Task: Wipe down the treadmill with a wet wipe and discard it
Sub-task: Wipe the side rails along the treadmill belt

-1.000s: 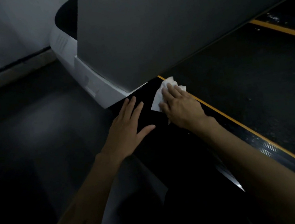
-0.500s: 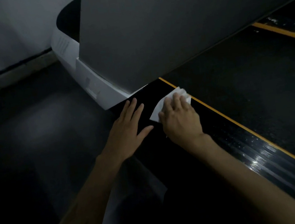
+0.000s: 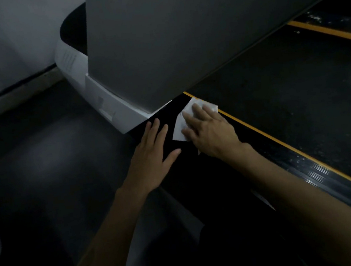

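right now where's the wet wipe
In the head view, the wet wipe lies flat under the right hand on the treadmill's black side rail, beside the yellow stripe, right of the left hand.

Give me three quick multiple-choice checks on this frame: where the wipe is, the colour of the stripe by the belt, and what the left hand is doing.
1. Where is the wipe?
A. on the floor
B. under the right hand on the side rail
C. in the left hand

2. What colour is the stripe along the belt?
A. yellow
B. red
C. white

3. What is the left hand's state?
A. gripping the wipe
B. clenched in a fist
C. flat, fingers straight, holding nothing

Answers: 1 B, the right fingers lie flat on the white wipe; 2 A, the line beside the belt is yellow; 3 C, it rests spread out beside the wipe.
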Demonstrator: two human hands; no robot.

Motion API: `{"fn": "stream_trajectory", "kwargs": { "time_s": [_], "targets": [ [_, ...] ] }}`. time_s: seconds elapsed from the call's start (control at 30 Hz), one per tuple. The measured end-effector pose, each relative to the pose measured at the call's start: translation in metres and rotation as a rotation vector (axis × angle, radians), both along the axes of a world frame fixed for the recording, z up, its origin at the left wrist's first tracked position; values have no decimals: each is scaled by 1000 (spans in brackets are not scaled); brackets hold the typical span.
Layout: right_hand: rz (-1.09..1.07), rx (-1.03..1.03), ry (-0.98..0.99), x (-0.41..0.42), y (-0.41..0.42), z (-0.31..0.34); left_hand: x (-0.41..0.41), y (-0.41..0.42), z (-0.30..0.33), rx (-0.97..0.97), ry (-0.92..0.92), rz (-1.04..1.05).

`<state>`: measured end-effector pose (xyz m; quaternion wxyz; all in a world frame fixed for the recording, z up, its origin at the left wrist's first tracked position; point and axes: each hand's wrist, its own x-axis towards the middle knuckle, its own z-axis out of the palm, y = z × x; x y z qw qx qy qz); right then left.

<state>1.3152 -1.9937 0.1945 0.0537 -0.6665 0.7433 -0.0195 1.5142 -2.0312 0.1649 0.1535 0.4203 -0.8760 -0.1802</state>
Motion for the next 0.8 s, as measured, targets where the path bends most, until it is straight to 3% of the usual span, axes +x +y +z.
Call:
{"fn": "stream_trajectory", "kwargs": {
  "time_s": [0.07, 0.2, 0.4, 0.57, 0.67, 0.8],
  "targets": [
    [-77, 32, -46, -3, -4, 1, -1, 1, 1, 16, 0, 2],
    [-95, 121, 126, 19, 16, -7, 1, 3, 1, 15, 3, 4],
    [-53, 20, -68, -2, -1, 12, -3, 3, 2, 4, -18, 14],
    [-111, 11, 37, 22, 26, 9, -2, 2, 3, 6, -31, 16],
    [-3, 5, -59, 14, 15, 12, -2, 1, 3, 5, -37, 20],
    [-95, 18, -43, 5, 4, 9, -4, 2, 3, 13, -17, 31]
  ]
}}
